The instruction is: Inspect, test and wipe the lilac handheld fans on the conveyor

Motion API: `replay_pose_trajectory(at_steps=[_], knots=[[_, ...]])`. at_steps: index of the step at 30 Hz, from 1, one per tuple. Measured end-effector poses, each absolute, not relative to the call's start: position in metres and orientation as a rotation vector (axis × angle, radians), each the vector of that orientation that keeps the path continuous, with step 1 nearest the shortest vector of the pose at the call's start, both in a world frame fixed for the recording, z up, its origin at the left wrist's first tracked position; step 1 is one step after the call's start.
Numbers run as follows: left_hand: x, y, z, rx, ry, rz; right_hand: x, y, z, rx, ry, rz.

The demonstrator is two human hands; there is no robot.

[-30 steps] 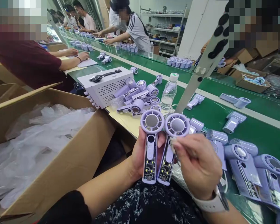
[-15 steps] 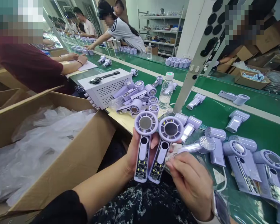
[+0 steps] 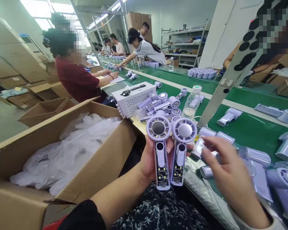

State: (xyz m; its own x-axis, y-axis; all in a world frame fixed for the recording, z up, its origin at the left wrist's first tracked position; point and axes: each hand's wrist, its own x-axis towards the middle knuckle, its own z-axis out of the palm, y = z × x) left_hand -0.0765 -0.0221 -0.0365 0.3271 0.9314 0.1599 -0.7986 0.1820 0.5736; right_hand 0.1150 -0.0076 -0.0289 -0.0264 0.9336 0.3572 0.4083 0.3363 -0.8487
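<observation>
My left hand is wrapped round two lilac handheld fans, side by side and upright. The left fan and the right fan both face me, with round ringed heads. Circuit boards with small yellow parts show in their handles. To their right, my right hand is apart from them, fingers spread and slightly blurred. It hovers above the bench beside more lilac fans, nearest to a fan with a shiny handle. I see nothing in its grasp.
An open carton of clear plastic bags stands at left. Behind the held fans are a heap of fans, a white metal box and a water bottle. A metal post rises at right. A co-worker in maroon sits at left.
My right hand has let go of whitish material it pinched beside the right fan and moved right, its fingers opening. My left hand still holds both fans. The view has swung left.
</observation>
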Motion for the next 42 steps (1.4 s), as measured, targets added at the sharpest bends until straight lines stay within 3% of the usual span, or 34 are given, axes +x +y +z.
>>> replay_pose_trajectory(at_steps=[2,4,21,31,36,42], knots=[[-0.067,-0.024,-0.037,0.707,0.324,1.247,0.108,-0.025,-0.038,-1.097,-1.445,1.157],[-0.054,-0.025,-0.036,0.756,0.402,1.216,0.109,-0.037,-0.045,-1.005,-1.237,1.394],[0.037,-0.012,-0.035,0.701,0.291,0.45,0.221,-0.11,-0.056,-1.04,-0.51,1.248],[0.074,-0.014,-0.041,0.774,0.307,0.406,0.228,-0.118,-0.049,-0.854,-0.339,1.416],[0.061,-0.011,-0.045,0.702,0.531,0.47,0.22,-0.108,-0.048,-0.77,-0.446,1.469],[0.039,-0.011,-0.035,0.642,0.433,0.563,0.218,-0.103,-0.05,-0.774,-0.486,1.438]])
